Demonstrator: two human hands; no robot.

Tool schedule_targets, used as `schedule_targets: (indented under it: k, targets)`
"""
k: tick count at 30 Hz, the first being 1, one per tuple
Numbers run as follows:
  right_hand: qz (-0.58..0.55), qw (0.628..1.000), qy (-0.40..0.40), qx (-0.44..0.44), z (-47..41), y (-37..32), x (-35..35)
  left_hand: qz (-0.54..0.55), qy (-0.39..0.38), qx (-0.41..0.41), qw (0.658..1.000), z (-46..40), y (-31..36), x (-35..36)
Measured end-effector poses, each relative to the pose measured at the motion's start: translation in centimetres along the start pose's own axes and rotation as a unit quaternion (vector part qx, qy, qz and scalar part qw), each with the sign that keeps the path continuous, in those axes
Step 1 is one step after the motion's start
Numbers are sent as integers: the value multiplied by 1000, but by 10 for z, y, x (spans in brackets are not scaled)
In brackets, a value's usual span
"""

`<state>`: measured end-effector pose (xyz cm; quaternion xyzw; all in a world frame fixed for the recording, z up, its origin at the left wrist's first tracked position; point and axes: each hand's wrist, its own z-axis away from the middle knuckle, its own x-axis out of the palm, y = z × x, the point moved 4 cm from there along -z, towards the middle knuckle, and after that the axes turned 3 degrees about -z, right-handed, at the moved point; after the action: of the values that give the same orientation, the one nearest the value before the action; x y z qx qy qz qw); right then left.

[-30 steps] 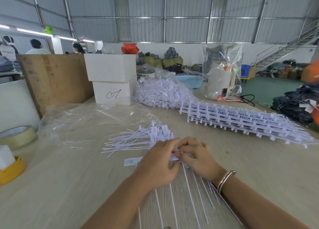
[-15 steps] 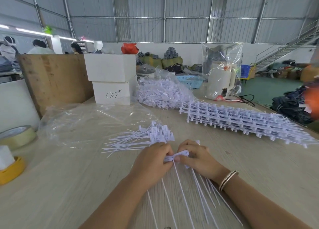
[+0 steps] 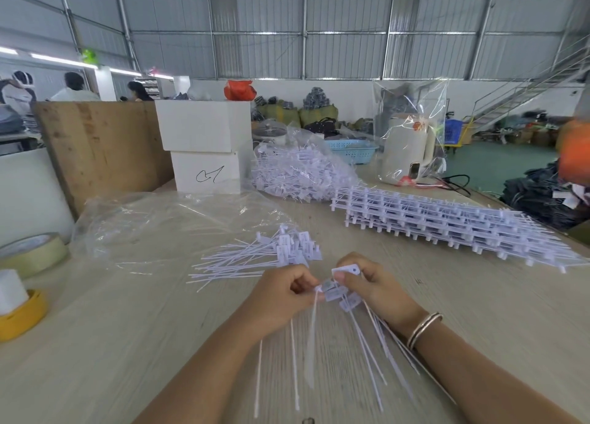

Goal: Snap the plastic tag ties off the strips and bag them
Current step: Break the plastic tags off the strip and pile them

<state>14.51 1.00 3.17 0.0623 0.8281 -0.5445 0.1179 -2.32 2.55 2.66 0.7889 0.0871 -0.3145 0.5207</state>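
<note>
- At the near edge of the table (image 3: 479,312), a short strip of ties (image 3: 343,291) is gripped by the right hand (image 3: 373,288), fingers curled around the tag heads; tails hang toward the body.
- One tie (image 3: 314,328) is pinched at its head by the left hand (image 3: 281,299), fingers curled; judged mid-snap, though separation cannot be told through the blur.
- Done so far: a loose pile of ties (image 3: 265,259) is laid just beyond the hands, beside a flat clear bag (image 3: 153,229). That bag looks nearly empty, so bagging is judged mostly pending.
- A fuller bag of ties (image 3: 300,171) is seen further back.
- Left to do: a big stack of strips (image 3: 447,222) sits untouched at right, so the job is judged far from finished.
- Surface: pale wood-grain top, white boxes (image 3: 204,146), tape rolls (image 3: 32,254) at left.
- Room: large metal-walled shed, stairs at right, people behind the plywood.
</note>
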Motion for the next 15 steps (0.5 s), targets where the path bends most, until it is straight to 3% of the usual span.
schedule_targets:
  k: [2, 5, 7, 15]
  targets:
    - [67, 997, 29, 21, -3, 8, -3, -42, 9, 14, 999, 1, 0, 3]
    - [273, 960, 34, 59, -8, 19, -4, -80, 30, 22, 996, 0, 0, 1]
    - [325, 943, 19, 71, -9, 23, -3, -99, 33, 24, 994, 0, -2, 0]
    - [272, 961, 56, 17, -6, 10, -4, -177, 42, 86, 980, 0, 9, 4]
